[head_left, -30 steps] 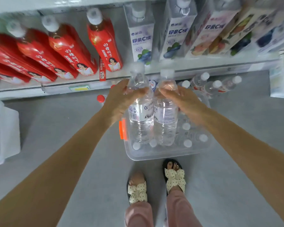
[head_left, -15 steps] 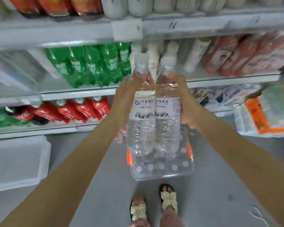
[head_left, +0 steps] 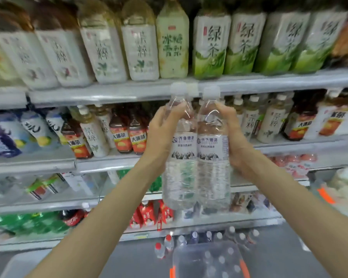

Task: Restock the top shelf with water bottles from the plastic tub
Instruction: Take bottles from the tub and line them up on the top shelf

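Note:
Two clear water bottles with white caps and white labels are held upright side by side in front of the shelves. My left hand [head_left: 162, 135] grips the left water bottle [head_left: 182, 157] at its shoulder. My right hand [head_left: 232, 143] grips the right water bottle [head_left: 213, 157] the same way. Their caps reach the front edge of the shelf [head_left: 109, 95] that carries large tea bottles. Far below on the floor stands the clear plastic tub [head_left: 208, 261] with orange latches, several capped water bottles inside it.
Large tea bottles [head_left: 173, 43] fill the highest shelf in view. Smaller tea and juice bottles [head_left: 121, 133] crowd the shelf behind my hands. Lower shelves hold green soda bottles [head_left: 28, 223] and red bottles. Several loose bottles [head_left: 169, 243] stand on the grey floor behind the tub.
Both hands have lifted the two water bottles from tub height up past the lower shelves. The view has tilted upward, bringing higher shelves into sight.

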`<state>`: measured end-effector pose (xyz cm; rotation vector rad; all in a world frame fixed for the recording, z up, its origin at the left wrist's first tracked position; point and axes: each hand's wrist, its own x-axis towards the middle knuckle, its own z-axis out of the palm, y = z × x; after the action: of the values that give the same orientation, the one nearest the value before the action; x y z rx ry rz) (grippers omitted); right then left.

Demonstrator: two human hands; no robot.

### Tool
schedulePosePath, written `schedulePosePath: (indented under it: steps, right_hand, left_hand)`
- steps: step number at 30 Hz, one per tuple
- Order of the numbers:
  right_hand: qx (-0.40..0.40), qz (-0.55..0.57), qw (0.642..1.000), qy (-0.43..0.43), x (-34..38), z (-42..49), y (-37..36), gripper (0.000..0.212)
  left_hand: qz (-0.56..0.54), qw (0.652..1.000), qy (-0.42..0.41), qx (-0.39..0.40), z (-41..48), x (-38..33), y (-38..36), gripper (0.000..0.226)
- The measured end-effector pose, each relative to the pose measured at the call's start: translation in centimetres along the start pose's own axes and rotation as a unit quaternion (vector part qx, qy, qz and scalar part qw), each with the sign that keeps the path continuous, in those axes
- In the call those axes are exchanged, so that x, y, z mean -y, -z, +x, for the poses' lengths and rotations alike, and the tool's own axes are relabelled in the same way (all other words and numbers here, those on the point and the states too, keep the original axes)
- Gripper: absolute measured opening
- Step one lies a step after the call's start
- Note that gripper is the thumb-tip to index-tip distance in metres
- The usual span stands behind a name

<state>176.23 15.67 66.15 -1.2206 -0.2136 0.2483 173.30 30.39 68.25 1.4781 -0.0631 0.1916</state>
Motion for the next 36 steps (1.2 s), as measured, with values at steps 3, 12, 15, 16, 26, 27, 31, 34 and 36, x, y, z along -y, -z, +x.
schedulePosePath:
  steps: [3,12,15,16,26,27,31,34,36]
  right_hand:
    - [0.029,-0.001,0.999,0.026,4.1,-0.7,-2.4,0.041]
    - [0.068,-0.041,0.99,0.114,13.9,-1.9,-9.2,0.048]
    - [0.068,-0.139,0.973,0.169,16.4,-2.1,-11.1,0.032]
    - [0.065,-0.161,0.967,0.185,17.2,-2.2,-11.8,0.029]
    - [0.132,-0.146,0.952,0.233,22.0,-2.0,-13.5,0.043]
    - [0.146,-0.132,0.954,0.226,22.4,-2.1,-13.0,0.046]
    - [0.125,-0.084,0.97,0.193,24.3,-0.9,-10.6,0.067]
    - [0.129,-0.045,0.973,0.187,25.8,0.5,-8.9,0.066]
    - [0.14,-0.035,0.97,0.196,26.5,1.6,-7.6,0.053]
  left_hand:
    - [-0.018,0.999,-0.048,-0.017,-0.6,-4.5,0.2,0.033]
    - [-0.003,0.988,-0.146,-0.042,-2.6,-15.4,1.5,0.049]
    - [-0.023,0.983,-0.173,-0.06,-3.1,-17.9,2.3,0.048]
    - [-0.031,0.982,-0.175,-0.063,-3.2,-18.5,2.6,0.047]
    - [-0.07,0.972,-0.194,-0.108,-2.2,-23.9,2.8,0.042]
    - [-0.069,0.973,-0.192,-0.11,-1.9,-24.0,2.5,0.044]
    - [-0.091,0.969,-0.2,-0.115,-0.6,-24.6,1.1,0.078]
    - [-0.098,0.968,-0.199,-0.118,0.5,-25.1,-0.5,0.094]
    - [-0.09,0.966,-0.205,-0.127,1.7,-25.2,-1.4,0.091]
